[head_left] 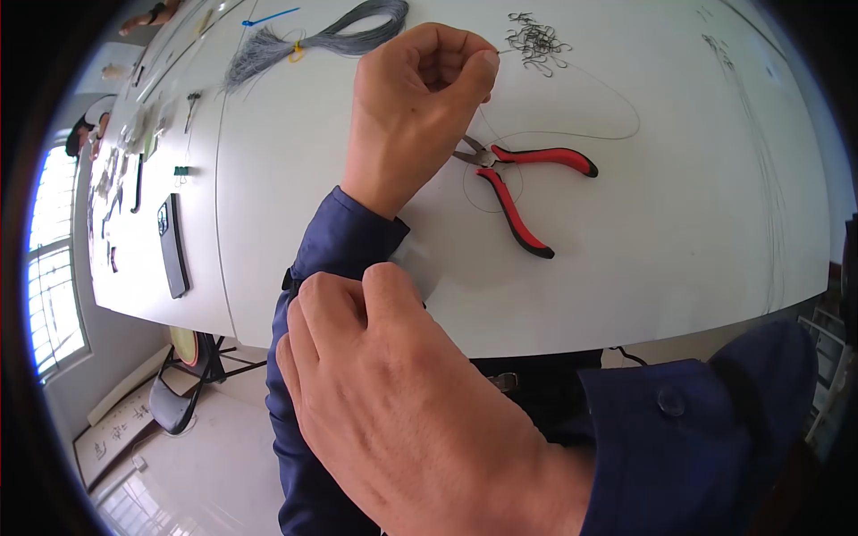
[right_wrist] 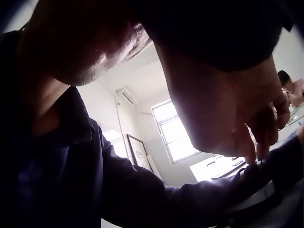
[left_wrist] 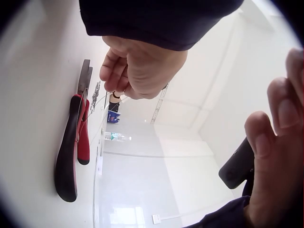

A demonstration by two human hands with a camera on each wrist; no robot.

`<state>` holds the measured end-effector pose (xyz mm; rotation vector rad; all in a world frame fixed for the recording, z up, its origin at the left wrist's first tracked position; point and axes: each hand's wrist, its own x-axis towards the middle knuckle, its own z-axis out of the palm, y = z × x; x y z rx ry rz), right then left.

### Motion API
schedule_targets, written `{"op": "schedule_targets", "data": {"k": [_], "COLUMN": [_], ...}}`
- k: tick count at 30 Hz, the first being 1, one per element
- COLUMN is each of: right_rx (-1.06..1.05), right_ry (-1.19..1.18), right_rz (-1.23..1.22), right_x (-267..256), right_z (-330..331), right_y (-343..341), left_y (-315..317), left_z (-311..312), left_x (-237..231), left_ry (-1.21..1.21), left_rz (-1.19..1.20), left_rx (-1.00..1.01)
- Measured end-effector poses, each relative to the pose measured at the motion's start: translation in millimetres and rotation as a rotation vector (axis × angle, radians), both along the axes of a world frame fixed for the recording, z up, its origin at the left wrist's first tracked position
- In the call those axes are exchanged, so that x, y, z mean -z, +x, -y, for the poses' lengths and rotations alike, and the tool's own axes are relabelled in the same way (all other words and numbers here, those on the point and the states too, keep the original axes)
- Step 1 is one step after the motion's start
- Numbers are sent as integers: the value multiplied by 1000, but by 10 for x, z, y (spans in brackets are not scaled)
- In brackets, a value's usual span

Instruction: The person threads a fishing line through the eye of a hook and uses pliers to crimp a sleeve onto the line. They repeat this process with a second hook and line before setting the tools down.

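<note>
My left hand [head_left: 416, 107] is raised above the white table [head_left: 608, 259], its thumb and fingers pinching a thin line close to some small dark hooks [head_left: 536, 40]. That line loops down to pliers [head_left: 545, 156] with red and black handles, which lie spread on the table. In the left wrist view the pliers [left_wrist: 69, 147] are beside the left hand [left_wrist: 142, 69]. My right hand [head_left: 402, 402] crosses over the left forearm with bent fingers at the dark blue sleeve [head_left: 335, 237]; in the right wrist view its fingertips meet the sleeve. Whether they grip anything is hidden.
A grey bundle of strands [head_left: 349, 34] with a yellow tie and a blue tie [head_left: 273, 16] lie at the table's far side. A phone [head_left: 172, 246] and small items are at the left. Long thin lines [head_left: 760, 161] run down the right. A chair [head_left: 183, 393] stands beyond the table edge.
</note>
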<state>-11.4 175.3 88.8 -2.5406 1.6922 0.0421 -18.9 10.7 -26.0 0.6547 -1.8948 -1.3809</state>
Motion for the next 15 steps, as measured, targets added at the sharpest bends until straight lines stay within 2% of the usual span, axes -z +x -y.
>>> {"op": "schedule_targets", "data": {"k": [6,10,12,15], "right_rx": [-28,-59,-62,-85], "right_ry": [128,218,178,-100], "right_rz": [78,233,337,401], "right_x": [101,124,144,306], "right_z": [103,224,262,220], "right_y": [65,-3,-140,-538], "left_y": [26,15,13,-10], "left_z": [37,25,34,8], "left_x": [16,38,5,-11], "left_ry": [-13,-3,-12,37], "left_rz": [16,3,15,57], "left_rx": [35,-2,-10,-79]}}
